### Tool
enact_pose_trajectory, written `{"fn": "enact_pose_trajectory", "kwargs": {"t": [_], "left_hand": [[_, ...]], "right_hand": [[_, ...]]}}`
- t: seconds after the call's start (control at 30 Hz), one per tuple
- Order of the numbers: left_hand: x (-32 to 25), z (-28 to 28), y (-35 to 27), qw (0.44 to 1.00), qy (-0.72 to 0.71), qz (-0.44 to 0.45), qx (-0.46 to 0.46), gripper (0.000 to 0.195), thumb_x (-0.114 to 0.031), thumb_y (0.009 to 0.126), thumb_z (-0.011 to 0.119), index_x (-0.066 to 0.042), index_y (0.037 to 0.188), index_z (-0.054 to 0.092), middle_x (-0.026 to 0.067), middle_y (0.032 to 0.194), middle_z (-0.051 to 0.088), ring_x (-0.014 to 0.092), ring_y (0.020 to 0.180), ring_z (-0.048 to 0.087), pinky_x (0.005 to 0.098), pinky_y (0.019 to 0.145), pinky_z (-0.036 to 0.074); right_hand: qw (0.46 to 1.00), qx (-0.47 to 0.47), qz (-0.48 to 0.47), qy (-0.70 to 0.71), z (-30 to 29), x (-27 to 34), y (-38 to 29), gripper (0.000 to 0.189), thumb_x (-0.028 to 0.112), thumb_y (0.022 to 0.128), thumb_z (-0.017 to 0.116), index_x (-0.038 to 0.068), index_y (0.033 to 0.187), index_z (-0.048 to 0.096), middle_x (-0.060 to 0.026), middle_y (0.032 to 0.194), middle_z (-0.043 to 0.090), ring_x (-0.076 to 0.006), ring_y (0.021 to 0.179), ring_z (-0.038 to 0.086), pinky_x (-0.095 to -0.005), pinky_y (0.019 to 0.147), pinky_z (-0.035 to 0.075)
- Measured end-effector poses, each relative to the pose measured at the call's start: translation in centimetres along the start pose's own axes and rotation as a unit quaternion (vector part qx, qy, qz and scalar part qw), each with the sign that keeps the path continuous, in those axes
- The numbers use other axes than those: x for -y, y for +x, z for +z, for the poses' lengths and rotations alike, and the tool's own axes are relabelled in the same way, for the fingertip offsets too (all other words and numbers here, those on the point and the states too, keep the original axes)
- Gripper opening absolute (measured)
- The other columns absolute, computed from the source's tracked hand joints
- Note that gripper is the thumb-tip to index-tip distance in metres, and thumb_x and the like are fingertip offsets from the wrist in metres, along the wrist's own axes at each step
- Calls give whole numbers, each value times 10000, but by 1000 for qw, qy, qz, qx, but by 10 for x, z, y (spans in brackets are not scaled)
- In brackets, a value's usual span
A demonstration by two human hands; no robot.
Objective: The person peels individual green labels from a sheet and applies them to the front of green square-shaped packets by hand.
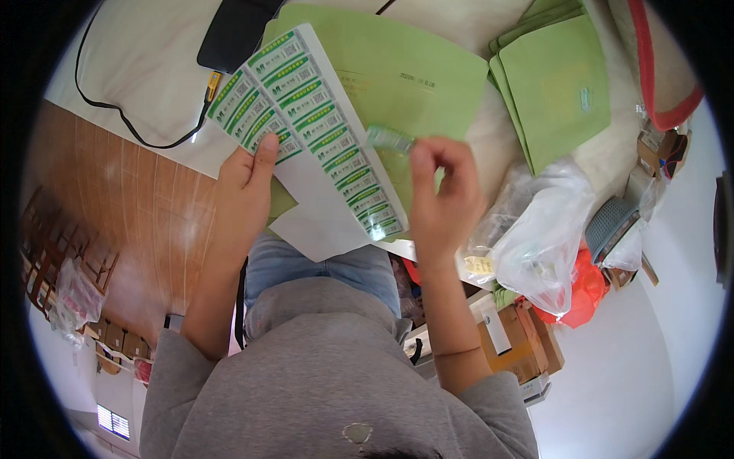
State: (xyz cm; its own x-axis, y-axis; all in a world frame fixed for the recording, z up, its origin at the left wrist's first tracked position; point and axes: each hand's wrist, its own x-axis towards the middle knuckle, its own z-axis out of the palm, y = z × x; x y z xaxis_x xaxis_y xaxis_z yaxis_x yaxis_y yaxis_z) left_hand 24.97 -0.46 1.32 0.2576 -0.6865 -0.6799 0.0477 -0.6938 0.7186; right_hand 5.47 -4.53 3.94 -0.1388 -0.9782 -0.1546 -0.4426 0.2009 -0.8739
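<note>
My left hand [249, 178] grips a sheet of green-and-white printed stickers [338, 149] by its left edge, thumb on top. Part of the sheet's lower left is bare white backing. Between the thumb and fingers of my right hand [447, 189] is a single sticker [390, 139], slightly blurred, just right of the sheet. Beneath both lies a large green bag or envelope [424, 74] bearing print. A pile of similar green pieces [559, 86] rests at the upper right, the top one with a small sticker [585, 99] on it.
On the pale table [143, 63] a black phone [235, 34] lies beside a black cable [123, 115] with a yellow plug. Clear plastic bags [539, 229] hang over the table's right edge. Beyond them are a grey basket [610, 226], a red bag [585, 292] and cardboard boxes [510, 338].
</note>
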Motion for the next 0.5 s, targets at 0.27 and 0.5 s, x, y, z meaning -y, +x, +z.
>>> {"fn": "enact_pose_trajectory", "kwargs": {"t": [0.27,0.5], "left_hand": [[13,4,0,999,5,50,4,371,-289,971,465,45,1067,596,85,960,647,110,867,559,257,785,438],[15,6,-1,999,-16,48,3,378,-300,971,466,40,1078,591,77,978,637,103,881,548,242,793,433]], "right_hand": [[993,2,104,48,-1,-28,45,134,116,835,663,-7,886,649,8,724,604,-49,619,474,-195,585,409],[993,-5,106,55,4,-34,45,137,118,832,668,-10,877,650,20,703,593,-35,601,455,-184,557,393]]}}
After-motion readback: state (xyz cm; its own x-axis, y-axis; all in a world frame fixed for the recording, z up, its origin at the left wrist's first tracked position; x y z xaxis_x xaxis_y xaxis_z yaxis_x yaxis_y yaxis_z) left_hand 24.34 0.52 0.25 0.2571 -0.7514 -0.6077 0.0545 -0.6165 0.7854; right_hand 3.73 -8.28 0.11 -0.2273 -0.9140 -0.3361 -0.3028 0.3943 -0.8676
